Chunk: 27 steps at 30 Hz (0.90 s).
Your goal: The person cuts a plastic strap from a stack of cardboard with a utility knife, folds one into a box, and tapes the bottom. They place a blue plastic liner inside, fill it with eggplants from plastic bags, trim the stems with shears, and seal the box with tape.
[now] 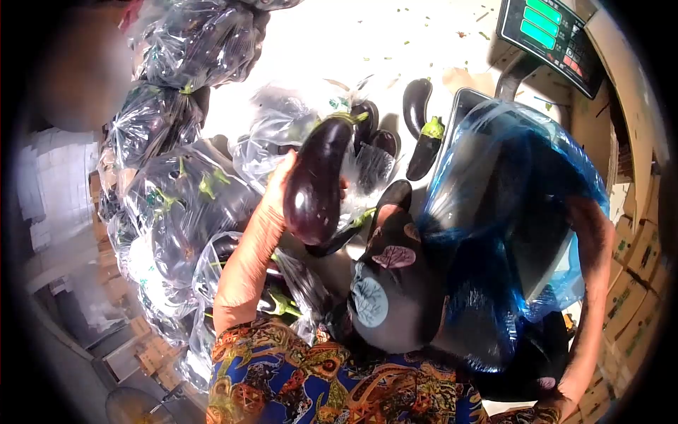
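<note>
My left hand is closed around a large, dark purple eggplant, held up with its green stem end away from me. Behind it, more eggplants lie by a clear plastic bag. My right forearm reaches up along the side of a blue plastic bag draped over a weighing scale. The right hand meets the bag's far right side, and its fingers are hidden by the plastic and shadow.
Filled clear bags of eggplants are piled along the left. Two loose eggplants lie beside the scale. The scale's lit display stands at the back right. Cardboard boxes are stacked on the right. Another person is at the upper left.
</note>
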{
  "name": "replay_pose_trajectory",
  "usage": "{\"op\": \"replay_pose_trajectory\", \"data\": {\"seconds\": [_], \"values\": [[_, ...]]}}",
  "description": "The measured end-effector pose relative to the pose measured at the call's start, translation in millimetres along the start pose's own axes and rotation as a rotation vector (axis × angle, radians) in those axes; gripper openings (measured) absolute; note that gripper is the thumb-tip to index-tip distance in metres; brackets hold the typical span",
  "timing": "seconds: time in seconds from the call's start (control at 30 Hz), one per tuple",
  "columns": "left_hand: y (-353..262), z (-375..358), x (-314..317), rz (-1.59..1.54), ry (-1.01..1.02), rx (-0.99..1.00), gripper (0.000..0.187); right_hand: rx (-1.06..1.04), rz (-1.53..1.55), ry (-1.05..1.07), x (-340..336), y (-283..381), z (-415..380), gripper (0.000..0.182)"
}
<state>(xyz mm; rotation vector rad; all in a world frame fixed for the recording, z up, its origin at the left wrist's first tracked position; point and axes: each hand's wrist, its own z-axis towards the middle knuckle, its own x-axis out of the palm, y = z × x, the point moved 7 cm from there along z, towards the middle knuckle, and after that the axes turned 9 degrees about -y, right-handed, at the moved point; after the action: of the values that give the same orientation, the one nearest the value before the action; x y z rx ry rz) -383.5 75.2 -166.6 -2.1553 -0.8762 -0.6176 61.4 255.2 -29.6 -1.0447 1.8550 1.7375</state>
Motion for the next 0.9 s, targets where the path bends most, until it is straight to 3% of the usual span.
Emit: {"op": "replay_pose_trajectory", "data": {"seconds": [0.1, 0.23, 0.27, 0.37, 0.5, 0.53, 0.57, 0.63, 0.7, 0.77, 0.8, 0.83, 0.9], "values": [[2, -12, 50, 0.012, 0.12, 0.148, 0.1, -0.15, 0.003, 0.034, 1, 17, -9, 0.019], [-11, -12, 88, 0.162, 0.032, 0.245, 0.106, -0.288, 0.003, 0.035, 1, 38, -24, 0.017], [-15, -14, 103, 0.097, 0.09, 0.254, 0.088, -0.296, 0.003, 0.045, 0, 43, -28, 0.017], [-23, -18, 140, 0.213, 0.243, 0.341, 0.091, -0.342, -0.035, 0.047, -3, 53, -40, 0.015], [-18, -21, 176, -0.022, 0.414, 0.258, 0.095, -0.311, -0.009, 0.071, -4, 52, -48, 0.015], [-19, -16, 176, 0.03, 0.323, 0.262, 0.116, -0.331, -0.017, 0.076, -5, 53, -49, 0.016], [-26, -14, 178, 0.107, 0.274, 0.316, 0.116, -0.344, -0.029, 0.081, -5, 52, -49, 0.016], [-35, -8, 190, 0.255, 0.201, 0.384, 0.115, -0.447, -0.035, -0.072, -15, 54, -47, 0.021], [-31, -17, 218, 0.188, 0.107, 0.34, 0.113, -0.477, -0.043, -0.227, -26, 46, -43, 0.026], [-29, -28, 270, 0.395, 0.325, 0.316, 0.114, -0.622, -0.159, -0.463, -37, 44, -44, 0.033], [-24, -31, 291, 0.479, 0.38, 0.297, 0.113, -0.75, -0.074, -0.573, -40, 35, -45, 0.037], [-20, -33, 307, 0.564, 0.427, 0.288, 0.112, -0.681, -0.173, -0.633, -45, 35, -43, 0.04], [-1, -39, 326, 0.7, 0.288, 0.227, 0.095, -0.548, -0.351, -0.736, -53, 42, -37, 0.047]]}}
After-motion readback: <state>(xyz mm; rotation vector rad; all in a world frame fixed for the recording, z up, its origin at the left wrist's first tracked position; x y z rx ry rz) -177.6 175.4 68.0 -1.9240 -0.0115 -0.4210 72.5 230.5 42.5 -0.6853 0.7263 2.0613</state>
